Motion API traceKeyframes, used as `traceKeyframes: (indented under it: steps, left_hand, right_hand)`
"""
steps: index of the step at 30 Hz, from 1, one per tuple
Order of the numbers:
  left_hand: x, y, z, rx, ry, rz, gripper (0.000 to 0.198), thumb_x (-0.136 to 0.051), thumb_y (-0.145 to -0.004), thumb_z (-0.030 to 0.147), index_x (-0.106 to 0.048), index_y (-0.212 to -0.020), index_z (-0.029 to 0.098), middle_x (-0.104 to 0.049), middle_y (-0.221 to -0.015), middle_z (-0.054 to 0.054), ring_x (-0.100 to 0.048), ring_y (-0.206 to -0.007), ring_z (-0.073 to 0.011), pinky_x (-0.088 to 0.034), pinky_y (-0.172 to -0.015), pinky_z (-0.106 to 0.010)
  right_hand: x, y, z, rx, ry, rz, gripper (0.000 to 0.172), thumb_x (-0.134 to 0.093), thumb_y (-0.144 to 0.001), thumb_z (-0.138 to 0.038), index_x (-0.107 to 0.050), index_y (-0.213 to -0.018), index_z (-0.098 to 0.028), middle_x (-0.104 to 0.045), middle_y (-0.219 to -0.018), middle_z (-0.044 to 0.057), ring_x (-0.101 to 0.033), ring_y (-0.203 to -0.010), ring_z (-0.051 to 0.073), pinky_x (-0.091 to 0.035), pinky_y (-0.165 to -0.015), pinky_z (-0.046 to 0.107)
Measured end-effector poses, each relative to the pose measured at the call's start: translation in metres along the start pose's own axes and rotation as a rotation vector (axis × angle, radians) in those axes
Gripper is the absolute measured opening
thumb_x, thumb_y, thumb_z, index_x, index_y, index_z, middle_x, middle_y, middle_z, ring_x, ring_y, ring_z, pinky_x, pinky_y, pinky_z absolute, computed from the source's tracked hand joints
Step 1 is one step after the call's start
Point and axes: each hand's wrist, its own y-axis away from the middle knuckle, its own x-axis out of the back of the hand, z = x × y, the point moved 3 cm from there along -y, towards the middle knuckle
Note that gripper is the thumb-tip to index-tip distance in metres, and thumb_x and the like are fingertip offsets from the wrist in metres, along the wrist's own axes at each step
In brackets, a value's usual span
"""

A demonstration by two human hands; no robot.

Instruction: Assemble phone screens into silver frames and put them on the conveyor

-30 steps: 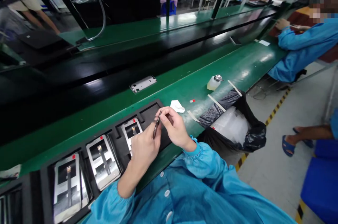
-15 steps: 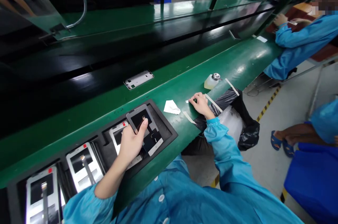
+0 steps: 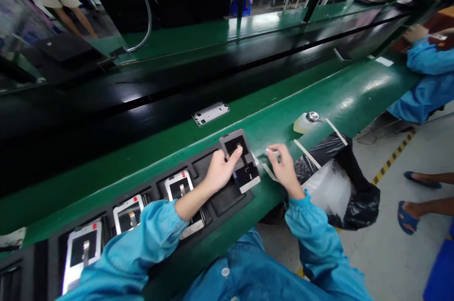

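My left hand [image 3: 222, 169] grips a phone screen assembly [image 3: 245, 176] by its left edge, thumb across its back, tilted above the right end of a black tray [image 3: 227, 209]. A flex cable and dark back panel show on it. Close to its right side is my right hand [image 3: 283, 168], thumb and forefinger pinched together on a small white piece [image 3: 268, 150], too small to name. Another white phone assembly [image 3: 193, 230] with a red tab lies in the tray, partly behind my left forearm.
More phone assemblies [image 3: 83, 249] lie in the tray's left slots. A silvery phone frame [image 3: 212, 113] rests beyond it on the green bench. At right stand a pump bottle [image 3: 305, 123] and a taped black bag [image 3: 365, 202]. A co-worker's blue sleeve [image 3: 425, 60] is farther right.
My left hand has lifted the phone screen assembly from the tray and brought it rightward. My right hand has come up off the bench with the small white piece. The view has shifted left.
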Motion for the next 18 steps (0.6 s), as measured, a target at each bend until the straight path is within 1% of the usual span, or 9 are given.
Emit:
traceKeyframes:
  steps: [3, 5, 7, 8, 9, 11, 13, 15, 18]
  left_hand:
    - [-0.016, -0.019, 0.001, -0.076, -0.077, -0.105, 0.068, -0.058, -0.105, 0.080, -0.078, -0.094, 0.017, -0.076, -0.084, -0.007, -0.074, -0.083, -0.0269, -0.064, -0.076, -0.037]
    - [-0.003, -0.045, 0.001, -0.120, -0.158, -0.128, 0.059, -0.065, -0.105, 0.073, -0.083, -0.111, 0.017, -0.083, -0.114, -0.013, -0.078, -0.112, -0.0329, -0.066, -0.101, -0.045]
    - [0.029, -0.082, -0.002, -0.136, -0.275, -0.077, 0.065, -0.085, -0.095, 0.066, -0.078, -0.139, 0.019, -0.069, -0.159, -0.020, -0.057, -0.156, -0.0407, -0.047, -0.132, -0.054]
    - [0.049, -0.101, -0.006, -0.112, -0.342, -0.010, 0.085, -0.092, -0.089, 0.064, -0.069, -0.155, 0.016, -0.050, -0.177, -0.025, -0.037, -0.171, -0.0464, -0.032, -0.141, -0.061]
    - [0.070, -0.119, -0.010, -0.072, -0.406, 0.057, 0.106, -0.096, -0.084, 0.064, -0.057, -0.166, 0.010, -0.031, -0.186, -0.031, -0.017, -0.178, -0.0533, -0.019, -0.143, -0.069]
    - [0.100, -0.147, -0.021, 0.010, -0.508, 0.111, 0.118, -0.099, -0.081, 0.062, -0.048, -0.172, 0.007, -0.021, -0.188, -0.035, -0.006, -0.177, -0.0617, -0.006, -0.140, -0.082]
    - [0.114, -0.163, -0.031, 0.044, -0.574, 0.112, 0.096, -0.091, -0.093, 0.059, -0.054, -0.169, 0.015, -0.036, -0.185, -0.027, -0.021, -0.175, -0.0559, -0.011, -0.140, -0.083]
    - [0.113, -0.169, -0.036, 0.034, -0.600, 0.099, 0.068, -0.082, -0.103, 0.052, -0.063, -0.161, 0.021, -0.053, -0.175, -0.018, -0.042, -0.168, -0.0456, -0.027, -0.139, -0.078]
    - [0.111, -0.167, -0.032, -0.013, -0.561, 0.119, 0.053, -0.080, -0.106, 0.045, -0.068, -0.151, 0.020, -0.065, -0.160, -0.016, -0.061, -0.151, -0.0386, -0.048, -0.129, -0.069]
  right_hand:
    - [-0.032, 0.022, -0.018, 0.001, -0.219, -0.159, 0.072, -0.060, -0.099, -0.092, -0.076, -0.085, -0.024, -0.073, -0.077, 0.006, -0.076, -0.085, 0.032, -0.066, -0.082, 0.048]
    - [-0.045, 0.031, -0.025, -0.082, -0.430, -0.207, 0.072, -0.063, -0.100, -0.091, -0.079, -0.087, -0.022, -0.074, -0.071, 0.006, -0.079, -0.077, 0.031, -0.069, -0.077, 0.048]
    - [-0.047, 0.037, -0.026, -0.227, -0.708, -0.203, 0.065, -0.076, -0.096, -0.085, -0.082, -0.103, -0.021, -0.083, -0.083, 0.008, -0.083, -0.081, 0.033, -0.072, -0.079, 0.051]
    - [-0.045, 0.039, -0.025, -0.301, -0.837, -0.187, 0.063, -0.084, -0.093, -0.081, -0.083, -0.114, -0.022, -0.087, -0.093, 0.010, -0.085, -0.085, 0.034, -0.073, -0.080, 0.053]
    - [-0.042, 0.041, -0.024, -0.358, -0.936, -0.168, 0.064, -0.089, -0.090, -0.077, -0.081, -0.124, -0.024, -0.089, -0.104, 0.011, -0.086, -0.089, 0.034, -0.074, -0.080, 0.055]
    - [-0.034, 0.045, -0.020, -0.413, -1.031, -0.149, 0.067, -0.089, -0.090, -0.076, -0.079, -0.135, -0.028, -0.090, -0.121, 0.013, -0.087, -0.094, 0.035, -0.075, -0.080, 0.058]
    - [-0.029, 0.049, -0.017, -0.440, -1.066, -0.198, 0.070, -0.083, -0.092, -0.082, -0.080, -0.136, -0.028, -0.089, -0.127, 0.015, -0.086, -0.098, 0.036, -0.075, -0.082, 0.061]
    - [-0.028, 0.054, -0.016, -0.444, -1.067, -0.244, 0.074, -0.076, -0.092, -0.089, -0.084, -0.132, -0.027, -0.089, -0.125, 0.017, -0.086, -0.098, 0.038, -0.074, -0.083, 0.062]
    - [-0.026, 0.061, -0.020, -0.430, -1.049, -0.195, 0.068, -0.072, -0.095, -0.087, -0.088, -0.125, -0.028, -0.090, -0.121, 0.015, -0.085, -0.098, 0.037, -0.074, -0.086, 0.061]
